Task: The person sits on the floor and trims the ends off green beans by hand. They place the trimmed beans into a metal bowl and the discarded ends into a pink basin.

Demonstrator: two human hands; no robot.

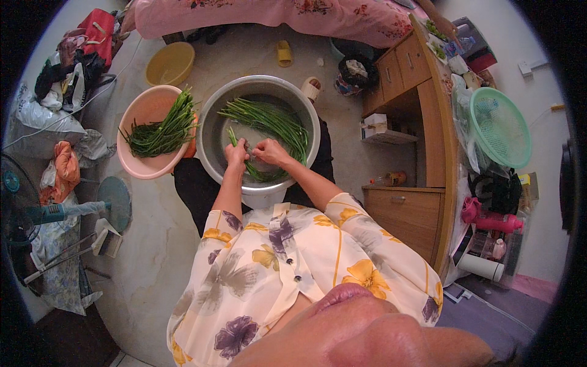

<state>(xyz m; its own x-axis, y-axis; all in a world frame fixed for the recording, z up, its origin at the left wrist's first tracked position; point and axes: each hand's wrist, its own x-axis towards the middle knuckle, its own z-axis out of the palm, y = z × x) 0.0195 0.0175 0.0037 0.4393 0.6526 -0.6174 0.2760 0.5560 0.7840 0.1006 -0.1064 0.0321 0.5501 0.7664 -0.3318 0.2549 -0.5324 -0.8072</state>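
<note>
Over a large metal basin (208, 151), my left hand (236, 152) grips a small bunch of long green leafy stalks (233, 136) that look like garlic chives. Close on its right, my right hand (269, 152) has its fingertips pinched together near the stalks; whether they hold a piece cannot be made out. A larger bundle of the same greens (268, 117) lies along the back and right inside of the basin. To the left, a pink plastic basin (133, 108) holds another heap of greens (167, 128), some of it resting over the rim.
A yellow basin (169, 64) and a yellow slipper (284, 53) are on the floor beyond. A wooden desk (403, 208) with a green colander (500, 128) stands right, near a lined bin (357, 73). A fan (50, 213) stands left. Another person's arm (438, 20) reaches over the desk's far end.
</note>
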